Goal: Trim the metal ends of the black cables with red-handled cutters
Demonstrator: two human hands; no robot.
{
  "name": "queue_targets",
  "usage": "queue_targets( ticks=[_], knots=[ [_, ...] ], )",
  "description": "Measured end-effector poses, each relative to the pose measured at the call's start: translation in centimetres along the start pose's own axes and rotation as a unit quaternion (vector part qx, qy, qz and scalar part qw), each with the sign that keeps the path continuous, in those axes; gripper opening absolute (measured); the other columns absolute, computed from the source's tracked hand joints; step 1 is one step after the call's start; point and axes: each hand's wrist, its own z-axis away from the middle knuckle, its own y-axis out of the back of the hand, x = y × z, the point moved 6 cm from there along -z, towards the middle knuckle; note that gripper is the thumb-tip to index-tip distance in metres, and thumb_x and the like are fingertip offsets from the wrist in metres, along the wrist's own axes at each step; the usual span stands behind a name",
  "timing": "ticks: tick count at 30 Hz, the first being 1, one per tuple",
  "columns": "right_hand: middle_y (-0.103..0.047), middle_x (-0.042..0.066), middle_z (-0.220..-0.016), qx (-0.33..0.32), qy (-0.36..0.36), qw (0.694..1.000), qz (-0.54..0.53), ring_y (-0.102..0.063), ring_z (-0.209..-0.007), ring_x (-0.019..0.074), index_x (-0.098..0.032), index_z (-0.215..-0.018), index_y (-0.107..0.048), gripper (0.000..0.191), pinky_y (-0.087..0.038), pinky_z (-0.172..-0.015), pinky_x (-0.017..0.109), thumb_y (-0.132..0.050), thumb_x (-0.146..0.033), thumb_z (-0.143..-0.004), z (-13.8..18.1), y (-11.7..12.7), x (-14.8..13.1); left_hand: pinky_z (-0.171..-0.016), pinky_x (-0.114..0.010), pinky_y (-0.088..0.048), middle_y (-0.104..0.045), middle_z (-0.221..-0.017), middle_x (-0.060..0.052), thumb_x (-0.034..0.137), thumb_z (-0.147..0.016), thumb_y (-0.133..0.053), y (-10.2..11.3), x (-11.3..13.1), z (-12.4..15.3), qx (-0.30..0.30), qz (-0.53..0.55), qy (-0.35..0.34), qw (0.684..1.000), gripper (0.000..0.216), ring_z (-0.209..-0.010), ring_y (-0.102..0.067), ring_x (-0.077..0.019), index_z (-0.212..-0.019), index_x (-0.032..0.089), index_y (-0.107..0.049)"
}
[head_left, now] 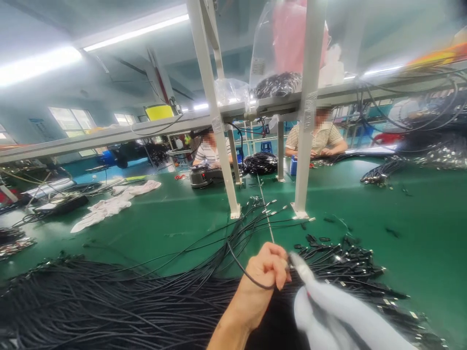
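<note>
My left hand (265, 273) is bare and closed, its fingers curled in a pinch around a black cable (243, 270). The cable loops over the back of the wrist and joins a bunch of cables behind it. Close on the right is my right hand (308, 282), in white and blurred by motion, its tip almost at the left fingertips. A small dark end shows between the two hands; its shape is unclear. Under both hands spreads a large pile of black cables (120, 306), with many connector ends (359, 260) fanned out to the right.
White shelf posts (302, 165) (222, 160) stand on the green table (175, 209). A white cloth (109, 206) lies at left. Behind are a black device (200, 178), a coiled cable bundle (260, 163) and two seated people. Bags rest on the shelf (175, 124) above.
</note>
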Motion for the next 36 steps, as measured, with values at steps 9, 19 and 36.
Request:
queue_targets(
  ticks=[9,19,36],
  knots=[
    [-0.068,0.009,-0.093,0.293,0.13,0.913,-0.251,-0.07,-0.079,0.0185,-0.014,-0.105,-0.062,0.021,-0.062,-0.061,0.027,-0.046,-0.021,-0.094,2.8,12.6,-6.0,-0.066,-0.024,-0.045,-0.062,-0.097,-0.008,0.016,-0.074,-0.071,0.4,0.4,-0.1,0.031,0.072,0.025,0.997,0.035,-0.071,-0.058,-0.0114,-0.048,0.015,-0.048],
    [-0.07,0.004,-0.093,0.344,0.125,0.888,-0.278,-0.071,-0.084,0.0166,-0.019,-0.098,-0.061,0.022,-0.062,-0.066,0.029,-0.041,-0.011,-0.092,2.0,15.7,-4.2,-0.075,-0.027,-0.055,-0.069,-0.088,-0.009,0.024,-0.088,-0.064,2.2,2.3,-3.5,0.18,-0.058,0.014,0.982,0.012,-0.071,-0.067,-0.0126,-0.086,0.013,-0.061],
    [-0.072,0.006,-0.088,0.435,0.17,0.866,-0.18,-0.071,-0.083,0.0199,-0.018,-0.093,-0.065,0.02,-0.061,-0.075,0.034,-0.064,-0.031,-0.078,1.4,16.7,-3.9,-0.062,-0.028,-0.039,-0.063,-0.059,-0.002,0.02,-0.076,-0.052,9.7,2.2,-3.9,0.16,-0.519,0.061,0.838,0.022,-0.06,-0.056,-0.0178,-0.057,0.019,-0.064]
  ],
)
